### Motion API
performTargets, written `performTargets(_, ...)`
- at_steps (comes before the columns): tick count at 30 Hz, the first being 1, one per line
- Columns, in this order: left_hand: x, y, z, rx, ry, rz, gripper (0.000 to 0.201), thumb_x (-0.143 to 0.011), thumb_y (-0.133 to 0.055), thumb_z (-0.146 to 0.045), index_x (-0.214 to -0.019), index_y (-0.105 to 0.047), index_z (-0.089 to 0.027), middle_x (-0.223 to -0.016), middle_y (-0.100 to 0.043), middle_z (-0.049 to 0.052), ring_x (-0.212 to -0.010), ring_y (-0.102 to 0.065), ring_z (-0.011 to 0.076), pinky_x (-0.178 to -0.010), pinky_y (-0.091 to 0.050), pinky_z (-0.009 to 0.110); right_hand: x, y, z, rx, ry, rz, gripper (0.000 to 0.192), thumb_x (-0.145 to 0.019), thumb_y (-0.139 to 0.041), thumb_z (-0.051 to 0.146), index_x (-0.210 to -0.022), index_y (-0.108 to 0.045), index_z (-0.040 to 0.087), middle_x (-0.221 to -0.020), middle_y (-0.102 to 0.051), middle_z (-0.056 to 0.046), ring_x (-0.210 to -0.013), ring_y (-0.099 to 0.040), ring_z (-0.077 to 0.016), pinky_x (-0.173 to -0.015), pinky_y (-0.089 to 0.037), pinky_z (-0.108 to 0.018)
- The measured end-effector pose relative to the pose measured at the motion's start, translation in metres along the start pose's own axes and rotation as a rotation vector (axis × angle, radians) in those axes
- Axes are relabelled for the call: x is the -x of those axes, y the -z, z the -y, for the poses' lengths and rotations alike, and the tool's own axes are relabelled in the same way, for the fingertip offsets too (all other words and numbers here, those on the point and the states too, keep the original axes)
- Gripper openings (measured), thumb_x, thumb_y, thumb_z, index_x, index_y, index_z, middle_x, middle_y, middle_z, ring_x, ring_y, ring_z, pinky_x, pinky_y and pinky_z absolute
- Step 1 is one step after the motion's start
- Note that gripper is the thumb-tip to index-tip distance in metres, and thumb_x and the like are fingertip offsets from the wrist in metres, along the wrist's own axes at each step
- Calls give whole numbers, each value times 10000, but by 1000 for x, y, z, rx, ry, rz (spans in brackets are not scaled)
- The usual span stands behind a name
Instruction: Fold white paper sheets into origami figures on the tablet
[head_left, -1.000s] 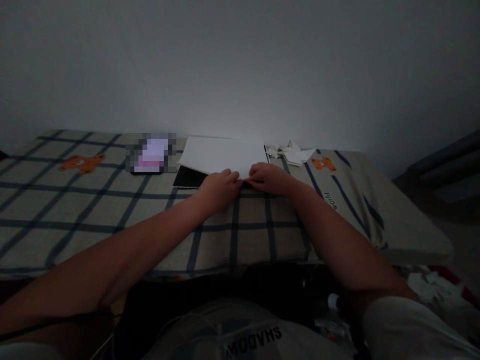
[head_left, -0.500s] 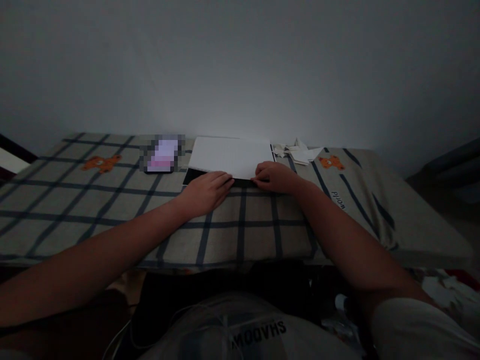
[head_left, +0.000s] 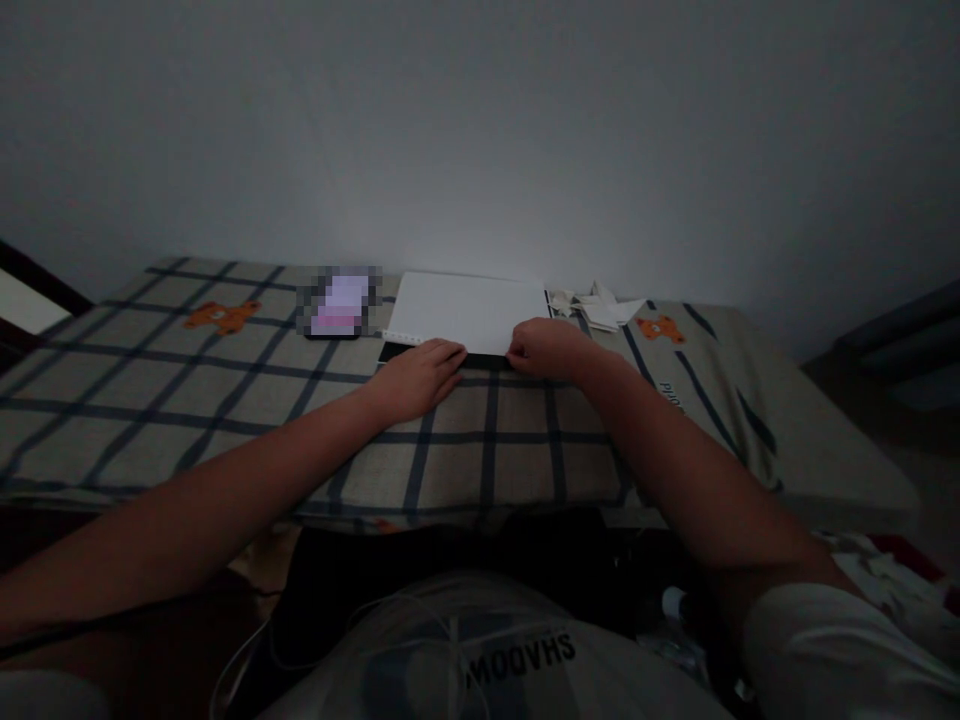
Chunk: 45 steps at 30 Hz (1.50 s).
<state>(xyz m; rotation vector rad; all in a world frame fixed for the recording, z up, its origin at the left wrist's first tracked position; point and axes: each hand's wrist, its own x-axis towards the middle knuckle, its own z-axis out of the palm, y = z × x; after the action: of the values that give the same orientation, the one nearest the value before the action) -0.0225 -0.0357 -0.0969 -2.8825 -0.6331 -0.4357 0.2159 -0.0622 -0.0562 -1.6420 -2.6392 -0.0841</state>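
Observation:
A white sheet of paper point(head_left: 466, 306), with a row of small holes along its near left edge, lies over something flat and black point(head_left: 487, 361) that shows as a dark strip. My left hand point(head_left: 421, 378) rests at the near edge, its fingers stretched out and together, fingertips on the dark strip and the paper's edge. At the near right corner, my right hand point(head_left: 546, 348) is closed, thumb and finger pinching the paper's edge; the exact grip is partly hidden. Folded white paper pieces point(head_left: 600, 306) lie just beyond my right hand.
A phone point(head_left: 339, 303) with a lit, blurred screen lies left of the paper. The checked cloth point(head_left: 300, 440) with orange bear prints covers the table, which meets a grey wall point(head_left: 480, 140). A clear bottle point(head_left: 675, 604) is below the right side.
The head view has shifted slightly, so the phone and paper sit a little farther right. My right fingers have curled a bit tighter at the paper's edge; my left hand stays nearly in place.

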Motion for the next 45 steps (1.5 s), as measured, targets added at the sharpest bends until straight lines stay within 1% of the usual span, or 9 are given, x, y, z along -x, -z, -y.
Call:
performTargets(2,0,-1,0,15,15,6,409,-929,-343,-274,-1252,-486,-68,-1227,-516,169,-1160,-457,236,-992,-381,384,-4,-2,6,73,-22,-56,258,-804,-459,248,-779,-681,120,-806,-642,-125,-691,-512,-171,-571,-278,-294)
performTargets(4,0,-1,0,30,33,15,396,-926,-344,-271,-1245,-491,-88,-1216,-519,159,-1143,-466,233,-970,-398,385,-7,-7,10,69,52,-107,279,-842,-422,245,-823,-676,133,-864,-631,-115,-756,-513,-172,-600,-292,-289)
performTargets(7,0,-2,-1,43,54,24,383,-925,-344,-272,-1239,-494,-113,-1206,-520,146,-1133,-469,229,-954,-406,387,-9,-18,10,50,156,-122,270,-869,-413,237,-932,-667,169,-901,-612,-91,-806,-497,-169,-619,-293,-280)
performTargets(13,0,-5,-1,34,80,41,402,-925,-343,-284,-1269,-459,-113,-1212,-503,143,-1141,-448,230,-950,-400,372,-7,-27,5,91,198,-121,305,-911,-384,282,-1058,-636,193,-918,-582,-94,-802,-458,-178,-611,-269,-286)
performTargets(26,-4,-3,-6,7,109,64,398,-929,-346,-305,-1260,-467,-122,-1185,-509,134,-1125,-452,236,-912,-422,366,-5,-21,14,8,140,-132,296,-871,-430,290,-977,-670,152,-946,-563,-113,-862,-449,-200,-679,-297,-303)
performTargets(30,-3,-3,-6,5,116,67,397,-933,-339,-329,-1253,-472,-135,-1201,-506,126,-1137,-451,233,-920,-421,357,-5,-24,20,-30,169,-152,330,-887,-411,312,-1063,-645,161,-925,-560,-106,-868,-446,-201,-695,-305,-300)
performTargets(34,-1,-1,-5,-15,120,25,401,-930,-342,-333,-1260,-472,-147,-1281,-458,132,-1182,-428,244,-935,-419,367,-7,-28,18,-109,178,-137,327,-895,-408,310,-1065,-651,171,-919,-562,-94,-882,-452,-193,-712,-309,-291)
performTargets(37,2,3,-4,-50,103,-1,384,-921,-354,-298,-1228,-506,-124,-1238,-489,140,-1160,-446,253,-949,-414,381,-8,-28,14,-135,176,-131,324,-893,-418,320,-1061,-656,177,-904,-564,-86,-881,-458,-189,-713,-311,-288)
performTargets(45,4,10,-7,-98,91,-16,378,-914,-351,-258,-1208,-531,-102,-1129,-555,142,-1058,-500,260,-899,-439,414,-4,-25,8,-141,136,-125,363,-907,-374,324,-885,-678,128,-836,-587,-90,-798,-472,-167,-679,-305,-283)
